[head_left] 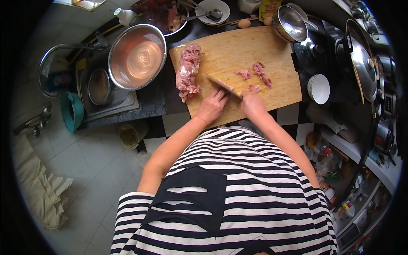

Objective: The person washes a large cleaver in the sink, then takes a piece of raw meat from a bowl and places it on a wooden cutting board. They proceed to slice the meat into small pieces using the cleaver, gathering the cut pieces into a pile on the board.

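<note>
Dark counter (pixel 148 97), pale wooden board (pixel 274 47): on my feed, one meat pile (pixel 188 70) along the board's left side, small cut pieces (pixel 262 75) right of centre. Knife (pixel 224 86), one, its handle clamped in the right hand (pixel 253 104); left hand (pixel 212 106), fingers bent together just beside the blade, and I cannot tell what they press. Meat pile, in my judgement: soft, limp, slippery, fairly heavy, best pinned under curled fingertips; knife stiff, best taken by the handle.

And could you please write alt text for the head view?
A person's right hand holds a knife over a wooden board, the left hand beside the blade. Raw meat pieces lie right of the knife, a larger heap left.
</note>
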Action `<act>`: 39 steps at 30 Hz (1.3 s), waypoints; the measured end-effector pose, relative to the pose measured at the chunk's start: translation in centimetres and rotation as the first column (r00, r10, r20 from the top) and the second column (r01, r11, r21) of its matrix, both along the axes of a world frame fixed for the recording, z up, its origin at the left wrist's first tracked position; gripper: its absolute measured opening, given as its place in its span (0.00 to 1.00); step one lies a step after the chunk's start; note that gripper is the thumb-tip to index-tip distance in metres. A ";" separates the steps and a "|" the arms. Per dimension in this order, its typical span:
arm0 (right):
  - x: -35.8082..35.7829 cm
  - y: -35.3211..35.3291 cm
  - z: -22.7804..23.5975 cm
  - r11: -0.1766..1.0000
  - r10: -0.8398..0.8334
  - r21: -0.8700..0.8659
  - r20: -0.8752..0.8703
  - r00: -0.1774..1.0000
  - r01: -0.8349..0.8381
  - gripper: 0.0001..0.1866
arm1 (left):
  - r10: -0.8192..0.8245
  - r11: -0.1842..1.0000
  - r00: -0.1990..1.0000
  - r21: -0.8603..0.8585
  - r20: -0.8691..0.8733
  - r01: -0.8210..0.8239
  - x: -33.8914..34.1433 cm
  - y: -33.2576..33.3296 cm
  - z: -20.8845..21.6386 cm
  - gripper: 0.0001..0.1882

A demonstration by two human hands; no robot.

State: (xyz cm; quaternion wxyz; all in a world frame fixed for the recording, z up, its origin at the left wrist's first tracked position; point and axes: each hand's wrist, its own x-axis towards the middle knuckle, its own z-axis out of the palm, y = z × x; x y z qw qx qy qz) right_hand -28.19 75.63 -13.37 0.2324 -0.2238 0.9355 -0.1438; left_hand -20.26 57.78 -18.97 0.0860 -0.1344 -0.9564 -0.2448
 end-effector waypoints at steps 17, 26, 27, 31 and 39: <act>1.5 3.8 5.2 0.995 0.041 0.088 0.007 0.999 -0.042 0.08 | 0.001 0.999 0.999 0.038 -0.038 0.000 0.3 -0.7 -0.1 0.21; 1.2 1.1 2.7 0.992 0.058 0.111 0.020 0.998 -0.060 0.06 | -0.003 1.000 0.999 -0.014 0.041 0.004 0.1 -0.8 0.1 0.16; 1.2 0.3 2.2 0.995 0.055 0.084 0.003 0.998 -0.056 0.07 | -0.012 0.999 0.996 -0.032 0.091 0.015 0.3 -0.8 -0.1 0.16; -0.2 -0.9 0.1 0.998 0.010 -0.064 0.022 1.000 -0.008 0.09 | -0.011 1.000 1.000 -0.022 0.022 0.011 0.0 -0.7 -0.1 0.16; -2.3 3.5 2.7 0.968 -0.204 -0.138 0.062 0.977 0.210 0.12 | 0.000 1.000 1.000 0.021 -0.020 0.001 -1.6 0.1 0.7 0.21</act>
